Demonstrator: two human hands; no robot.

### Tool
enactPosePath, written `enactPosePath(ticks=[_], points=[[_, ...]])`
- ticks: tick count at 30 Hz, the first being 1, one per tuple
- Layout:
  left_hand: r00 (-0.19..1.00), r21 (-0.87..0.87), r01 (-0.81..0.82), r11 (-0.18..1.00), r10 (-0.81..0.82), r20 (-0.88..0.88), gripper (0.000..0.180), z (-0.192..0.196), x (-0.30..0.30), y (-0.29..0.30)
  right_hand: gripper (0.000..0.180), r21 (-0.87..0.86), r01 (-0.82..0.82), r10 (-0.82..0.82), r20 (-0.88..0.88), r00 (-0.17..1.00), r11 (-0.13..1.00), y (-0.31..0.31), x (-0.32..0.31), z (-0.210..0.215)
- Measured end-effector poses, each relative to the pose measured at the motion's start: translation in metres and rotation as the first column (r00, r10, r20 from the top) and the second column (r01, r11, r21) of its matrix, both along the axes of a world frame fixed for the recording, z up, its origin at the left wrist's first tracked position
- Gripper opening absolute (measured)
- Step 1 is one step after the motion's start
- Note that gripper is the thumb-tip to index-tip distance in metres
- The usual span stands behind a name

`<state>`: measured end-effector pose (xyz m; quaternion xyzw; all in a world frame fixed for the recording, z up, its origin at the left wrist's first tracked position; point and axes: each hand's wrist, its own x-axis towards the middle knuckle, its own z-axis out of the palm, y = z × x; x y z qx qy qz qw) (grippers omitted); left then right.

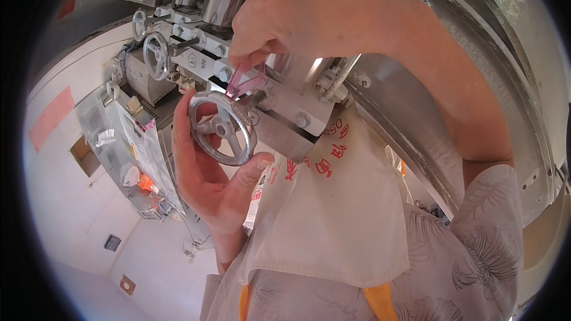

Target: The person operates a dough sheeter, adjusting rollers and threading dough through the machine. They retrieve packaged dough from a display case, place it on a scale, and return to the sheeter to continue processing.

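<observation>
The left hand [217,187] cups the metal wheel [222,129], thumb apart from the fingers; how firmly it grips, I cannot tell. Above it, the right hand [279,21] pinches a pink plastic piece [245,81], which sits between the hands, against or just beside the steel block [285,110]. A loose pinch could let the piece slip into the block's slot, and a turn of the wheel might jam it or nip the right fingertips. The apron [339,220], hanging right of the left hand, could catch on the block's corner.
</observation>
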<state>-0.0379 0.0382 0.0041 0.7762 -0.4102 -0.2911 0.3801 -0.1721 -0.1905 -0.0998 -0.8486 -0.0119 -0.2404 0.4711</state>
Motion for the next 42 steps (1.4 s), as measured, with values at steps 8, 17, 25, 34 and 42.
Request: enactPosePath(ticks=[8,17,25,34,42], points=[[1.000,-0.011,-0.010,1.000,0.010,-0.013,0.121,0.000,-0.001,-0.001,0.008,0.055,0.009,-0.009,-0.001,1.000,0.998,0.002,0.003,-0.003],[1.000,-0.014,-0.017,1.000,0.017,-0.021,0.122,0.000,-0.001,0.000,0.011,0.049,0.007,-0.006,-0.015,1.000,0.999,0.002,0.001,-0.001],[1.000,0.000,-0.017,1.000,0.017,-0.012,0.124,0.000,0.000,-0.002,0.015,0.051,0.030,-0.025,-0.099,0.995,0.998,0.002,-0.004,0.005],[1.000,0.005,-0.025,1.000,0.025,-0.002,0.125,0.001,-0.001,0.000,0.014,0.074,0.002,0.010,-0.162,0.987,0.997,0.002,-0.004,0.010],[1.000,-0.016,-0.022,1.000,0.022,0.017,0.127,-0.001,-0.001,-0.001,0.014,-0.023,0.046,-0.046,0.016,0.999,0.999,0.004,-0.003,0.003]])
